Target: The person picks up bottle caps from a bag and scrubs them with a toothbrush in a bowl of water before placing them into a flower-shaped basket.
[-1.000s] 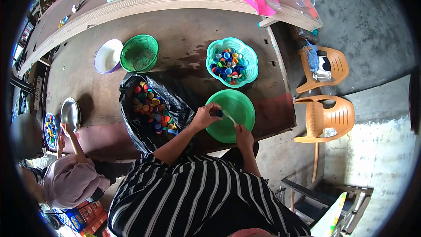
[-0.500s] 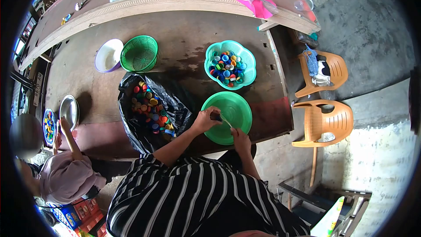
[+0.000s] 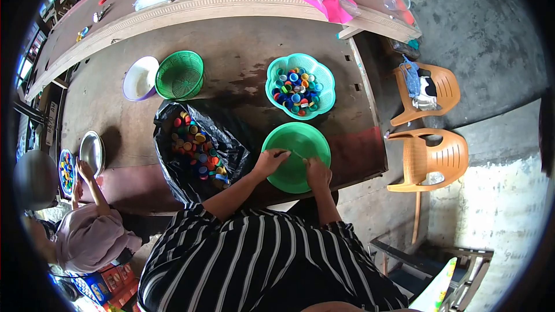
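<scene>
Both my hands are over the near rim of a green basin (image 3: pixel 296 130). My left hand (image 3: pixel 269 163) has its thumb and fingers pinched together; what they hold, if anything, is too small to make out. My right hand (image 3: pixel 317 174) is closed around the end of a thin pale tool (image 3: pixel 299 156), which points toward the left fingertips. Beside my left forearm lies an open black plastic bag (image 3: pixel 231 136) with many coloured bottle caps (image 3: pixel 199 141) inside. Beyond the basin stands a scalloped turquoise basket (image 3: pixel 326 84) holding more caps (image 3: pixel 298 89).
A green mesh basket (image 3: pixel 180 75) and a white bowl with a purple rim (image 3: pixel 139 79) stand at the back left. Another person (image 3: pixel 95 228) works at left near a metal bowl (image 3: pixel 92 151). A raised wooden shelf (image 3: pixel 231 8) runs behind; orange chairs (image 3: pixel 430 162) are at right.
My left hand has lowered slightly, and the dark cap seen in its fingers no longer shows. The pale tool is harder to see now. The view has shifted a little.
</scene>
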`<state>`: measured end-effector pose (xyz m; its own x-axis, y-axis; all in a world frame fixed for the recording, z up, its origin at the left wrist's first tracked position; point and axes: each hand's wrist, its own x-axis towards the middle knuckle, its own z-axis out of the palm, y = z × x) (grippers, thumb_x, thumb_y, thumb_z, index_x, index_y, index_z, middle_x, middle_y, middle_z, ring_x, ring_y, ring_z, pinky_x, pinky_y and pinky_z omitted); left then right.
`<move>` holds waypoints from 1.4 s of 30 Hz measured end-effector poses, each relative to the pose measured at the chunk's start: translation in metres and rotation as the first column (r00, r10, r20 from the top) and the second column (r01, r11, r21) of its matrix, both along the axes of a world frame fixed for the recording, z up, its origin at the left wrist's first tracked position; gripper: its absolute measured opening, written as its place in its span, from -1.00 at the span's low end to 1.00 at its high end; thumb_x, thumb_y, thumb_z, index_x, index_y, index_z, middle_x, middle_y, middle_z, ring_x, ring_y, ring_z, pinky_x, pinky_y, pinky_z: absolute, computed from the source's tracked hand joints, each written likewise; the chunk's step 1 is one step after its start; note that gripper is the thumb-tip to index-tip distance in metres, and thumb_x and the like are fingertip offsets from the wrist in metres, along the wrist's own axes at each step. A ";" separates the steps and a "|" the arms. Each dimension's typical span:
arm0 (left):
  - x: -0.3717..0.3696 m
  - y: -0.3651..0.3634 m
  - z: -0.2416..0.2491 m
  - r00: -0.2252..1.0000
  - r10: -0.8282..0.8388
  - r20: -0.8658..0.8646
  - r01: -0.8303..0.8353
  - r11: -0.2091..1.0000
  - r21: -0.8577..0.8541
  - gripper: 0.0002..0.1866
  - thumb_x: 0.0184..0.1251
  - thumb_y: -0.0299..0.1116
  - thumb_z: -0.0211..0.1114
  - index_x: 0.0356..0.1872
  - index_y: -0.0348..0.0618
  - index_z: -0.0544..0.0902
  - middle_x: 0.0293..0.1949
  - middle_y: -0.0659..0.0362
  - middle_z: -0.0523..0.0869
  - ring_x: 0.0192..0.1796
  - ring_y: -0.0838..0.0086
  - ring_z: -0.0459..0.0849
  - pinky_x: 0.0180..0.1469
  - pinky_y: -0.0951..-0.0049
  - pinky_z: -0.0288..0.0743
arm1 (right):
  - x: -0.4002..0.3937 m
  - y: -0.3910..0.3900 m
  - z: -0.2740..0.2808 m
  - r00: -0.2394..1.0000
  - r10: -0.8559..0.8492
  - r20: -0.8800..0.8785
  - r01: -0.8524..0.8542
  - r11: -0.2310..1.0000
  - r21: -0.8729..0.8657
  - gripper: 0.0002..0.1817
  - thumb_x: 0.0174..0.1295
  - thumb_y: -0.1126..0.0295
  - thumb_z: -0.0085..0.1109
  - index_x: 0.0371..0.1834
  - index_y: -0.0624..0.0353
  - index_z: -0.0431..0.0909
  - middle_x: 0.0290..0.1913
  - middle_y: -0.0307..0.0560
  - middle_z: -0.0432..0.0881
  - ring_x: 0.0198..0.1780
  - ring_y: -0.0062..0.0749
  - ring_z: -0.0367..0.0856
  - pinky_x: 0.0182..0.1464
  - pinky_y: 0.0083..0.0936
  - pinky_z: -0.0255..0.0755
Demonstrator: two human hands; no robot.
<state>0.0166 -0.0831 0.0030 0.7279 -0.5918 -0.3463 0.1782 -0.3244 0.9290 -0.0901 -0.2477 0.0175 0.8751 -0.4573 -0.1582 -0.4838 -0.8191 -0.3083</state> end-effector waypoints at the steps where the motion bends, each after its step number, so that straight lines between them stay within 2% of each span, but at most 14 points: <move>1: 0.003 -0.002 -0.010 0.992 0.038 -0.119 -0.040 0.999 -0.008 -0.62 0.24 -0.18 0.31 -0.09 -0.30 0.65 -0.28 0.06 0.70 -0.26 0.51 0.66 -0.17 0.50 0.58 | 0.001 0.002 0.001 1.000 -0.003 0.002 0.003 1.000 0.004 -0.64 0.33 0.06 -0.04 -0.24 0.13 0.56 -0.25 0.11 0.61 -0.16 0.10 0.58 -0.18 -0.08 0.40; 3: 0.003 -0.005 -0.020 0.968 0.081 -0.237 -0.087 0.996 -0.016 -0.64 0.30 -0.20 0.27 -0.07 -0.31 0.65 -0.26 0.08 0.69 -0.25 0.51 0.65 -0.17 0.50 0.58 | 0.002 0.006 0.008 0.999 -0.030 0.041 0.026 0.995 0.097 -0.65 0.33 0.07 -0.05 -0.13 0.09 0.57 -0.21 0.07 0.63 -0.15 0.08 0.59 -0.16 -0.10 0.42; 5: 0.001 -0.008 -0.021 0.874 0.164 -0.458 -0.334 0.887 -0.319 -0.67 0.39 -0.26 0.16 -0.07 -0.37 0.62 -0.22 0.11 0.67 -0.19 0.49 0.65 -0.14 0.47 0.62 | 0.000 0.011 0.017 0.988 -0.096 0.123 0.075 0.983 0.167 -0.65 0.34 0.07 -0.06 -0.10 0.08 0.56 -0.21 0.06 0.63 -0.14 0.08 0.59 -0.16 -0.11 0.43; 9: 0.005 -0.010 -0.013 0.808 0.172 -0.564 -0.404 0.858 -0.317 -0.71 0.44 -0.33 0.08 -0.06 -0.39 0.58 -0.20 0.08 0.66 -0.14 0.42 0.65 -0.08 0.44 0.64 | -0.012 0.033 0.043 0.971 -0.163 0.177 0.104 0.948 0.299 -0.66 0.34 0.08 -0.07 -0.08 0.06 0.55 -0.18 0.04 0.65 -0.14 0.08 0.60 -0.16 -0.13 0.44; 11: 0.008 -0.008 -0.006 0.729 0.042 -0.683 -0.403 0.833 -0.379 -0.74 0.45 -0.37 0.05 -0.04 -0.35 0.55 -0.15 0.09 0.64 -0.06 0.38 0.64 0.01 0.39 0.63 | -0.018 0.034 0.040 0.981 -0.160 0.111 0.122 0.950 0.287 -0.67 0.35 0.08 -0.07 -0.09 0.05 0.54 -0.19 0.05 0.64 -0.14 0.09 0.60 -0.16 -0.12 0.44; 13: 0.008 -0.009 -0.010 0.739 0.018 -0.674 -0.385 0.832 -0.399 -0.74 0.46 -0.38 0.04 -0.03 -0.36 0.54 -0.14 0.08 0.63 -0.04 0.37 0.64 0.02 0.39 0.63 | -0.022 0.031 0.034 0.987 -0.156 0.041 0.139 0.951 0.276 -0.67 0.35 0.07 -0.08 -0.10 0.04 0.53 -0.20 0.06 0.64 -0.14 0.10 0.59 -0.16 -0.12 0.43; 16: 0.007 -0.011 -0.014 0.742 0.008 -0.671 -0.389 0.820 -0.420 -0.74 0.46 -0.39 0.02 -0.02 -0.38 0.51 -0.11 0.06 0.61 -0.03 0.35 0.64 0.03 0.39 0.62 | -0.022 0.029 0.036 0.931 -0.366 0.010 0.349 0.895 0.278 -0.66 0.35 0.04 -0.08 -0.12 0.04 0.52 -0.23 0.08 0.63 -0.15 0.10 0.59 -0.17 -0.12 0.43; 18: 0.007 -0.012 -0.012 0.733 0.013 -0.680 -0.403 0.814 -0.419 -0.74 0.46 -0.39 0.02 -0.02 -0.38 0.51 -0.09 0.04 0.60 -0.03 0.35 0.64 0.04 0.38 0.62 | -0.028 0.039 0.045 0.983 -0.154 0.102 0.119 0.951 0.286 -0.65 0.36 0.03 -0.11 -0.11 0.03 0.52 -0.23 0.10 0.63 -0.16 0.13 0.59 -0.18 -0.08 0.42; 25: 0.011 -0.009 -0.004 0.744 0.065 -0.665 -0.417 0.823 -0.386 -0.75 0.46 -0.44 0.00 0.00 -0.44 0.47 -0.02 0.02 0.56 -0.01 0.33 0.62 0.08 0.41 0.60 | -0.012 0.036 0.038 0.965 -0.251 0.073 0.219 0.929 0.297 -0.64 0.36 0.02 -0.11 -0.13 0.04 0.52 -0.22 0.12 0.62 -0.15 0.15 0.58 -0.16 -0.07 0.41; 31: 0.007 -0.006 0.001 0.794 0.103 -0.598 -0.382 0.851 -0.360 -0.72 0.41 -0.55 0.00 0.08 -0.43 0.42 0.02 0.00 0.51 0.04 0.31 0.59 0.13 0.39 0.55 | 0.001 0.017 0.018 0.981 -0.177 -0.078 0.184 0.978 0.094 -0.65 0.35 0.07 -0.11 -0.07 0.05 0.54 -0.19 0.10 0.63 -0.12 0.08 0.59 -0.12 -0.07 0.40; 34: 0.003 -0.006 -0.009 0.843 0.065 -0.533 -0.325 0.852 -0.410 -0.71 0.38 -0.59 -0.01 0.09 -0.44 0.40 0.03 0.00 0.49 0.05 0.31 0.58 0.16 0.38 0.53 | 0.002 0.017 0.012 0.990 -0.022 -0.140 0.022 1.000 -0.004 -0.65 0.34 0.08 -0.10 -0.05 0.03 0.55 -0.13 0.08 0.62 -0.10 0.07 0.58 -0.09 -0.10 0.42; 37: 0.005 -0.009 -0.014 0.867 0.084 -0.490 -0.311 0.861 -0.403 -0.68 0.35 -0.63 0.00 0.11 -0.45 0.39 0.04 0.00 0.48 0.06 0.31 0.57 0.18 0.38 0.52 | -0.001 0.018 0.024 0.988 0.002 -0.152 0.009 0.997 0.074 -0.66 0.35 0.10 -0.12 -0.07 0.06 0.54 -0.06 0.04 0.59 -0.10 0.04 0.60 -0.08 -0.10 0.44; 39: 0.005 -0.009 -0.015 0.869 0.107 -0.483 -0.313 0.875 -0.370 -0.67 0.33 -0.65 0.00 0.12 -0.45 0.38 0.04 0.00 0.48 0.06 0.31 0.57 0.18 0.38 0.52 | -0.004 0.024 0.036 0.982 -0.162 0.102 0.141 0.972 0.187 -0.66 0.36 0.11 -0.12 -0.06 0.08 0.54 -0.09 0.06 0.60 -0.09 0.06 0.59 -0.09 -0.10 0.44; 42: 0.006 -0.010 -0.015 0.790 0.118 -0.602 -0.380 0.864 -0.330 -0.66 0.32 -0.65 0.03 0.12 -0.42 0.38 0.06 0.02 0.47 0.04 0.31 0.58 0.17 0.40 0.52 | -0.015 0.035 0.049 0.983 -0.119 0.141 0.067 0.942 0.328 -0.67 0.33 0.11 -0.06 -0.07 0.08 0.54 -0.18 0.08 0.63 -0.13 0.05 0.59 -0.12 -0.16 0.43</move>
<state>0.0226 -0.0936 -0.0120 0.6334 -0.5948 -0.4949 0.7110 0.1951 0.6756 -0.1049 -0.2130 0.0665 0.8564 -0.4858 -0.1747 -0.4778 -0.6177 -0.6247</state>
